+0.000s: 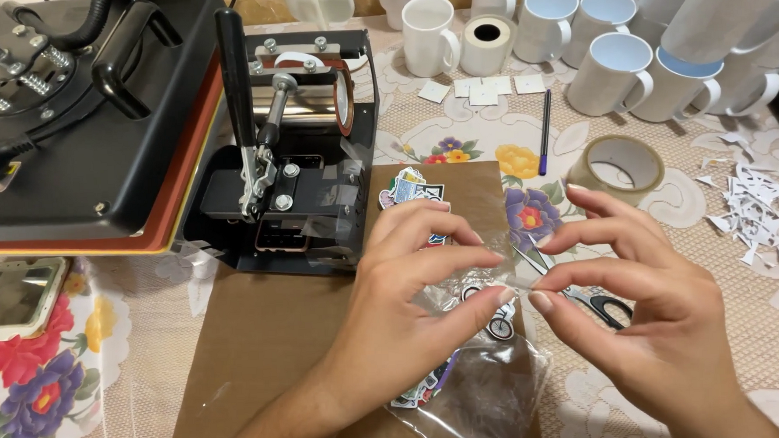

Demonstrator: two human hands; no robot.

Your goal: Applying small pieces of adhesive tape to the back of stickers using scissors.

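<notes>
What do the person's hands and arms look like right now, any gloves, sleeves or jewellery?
Both are bare. The left hand and right hand wear no gloves, and no rings, watch or bracelets show. No sleeve shows on either forearm as far as the picture's edge. The fingernails are fairly long, neatly shaped and pale, with a light or natural finish.

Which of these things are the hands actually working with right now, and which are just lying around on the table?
In hand:
left hand and right hand, pinching a clear plastic bag
stickers on the brown board

Lying about:
scissors
tape roll
pen
white mugs
paper scraps
mug press
</notes>
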